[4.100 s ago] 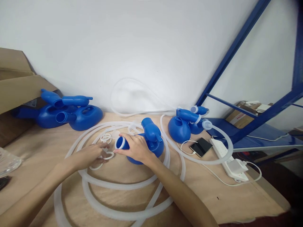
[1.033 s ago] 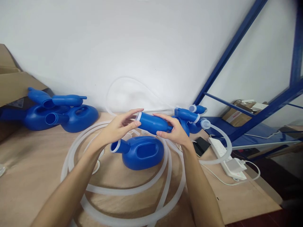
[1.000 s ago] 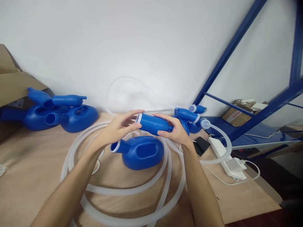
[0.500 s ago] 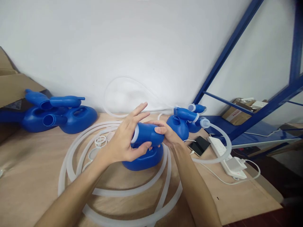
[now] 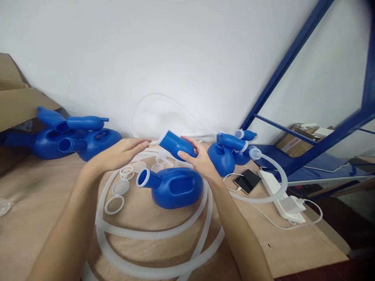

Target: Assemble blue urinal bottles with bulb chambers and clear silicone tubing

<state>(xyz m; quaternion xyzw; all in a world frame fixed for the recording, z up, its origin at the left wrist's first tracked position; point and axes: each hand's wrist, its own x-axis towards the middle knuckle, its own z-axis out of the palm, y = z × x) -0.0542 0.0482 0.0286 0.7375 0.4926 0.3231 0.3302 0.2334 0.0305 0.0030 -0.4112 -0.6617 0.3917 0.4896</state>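
My right hand (image 5: 200, 160) grips a blue plastic funnel piece (image 5: 174, 143) with a white-rimmed mouth, held tilted above the table. My left hand (image 5: 120, 154) hovers just left of that mouth, fingers stretched out flat and holding nothing. Below them a blue handled bottle (image 5: 172, 187) lies on its side on the wooden table (image 5: 43, 195), its white-ringed neck pointing left. Several white rings and caps (image 5: 120, 187) lie to its left. A long translucent hose (image 5: 152, 234) coils around the bottle.
More blue bottles (image 5: 76, 136) lie at the back left beside a cardboard box (image 5: 17, 101). Two finished bottles with a hose (image 5: 234, 150) sit at the back right. A phone (image 5: 247, 181) and a white power strip (image 5: 281, 199) lie near the right edge, by a blue metal rack (image 5: 322, 140).
My left hand has let go of the funnel piece's mouth and pulled away to the left with fingers flat. My right hand has lifted the piece and tilted it off the bottle.
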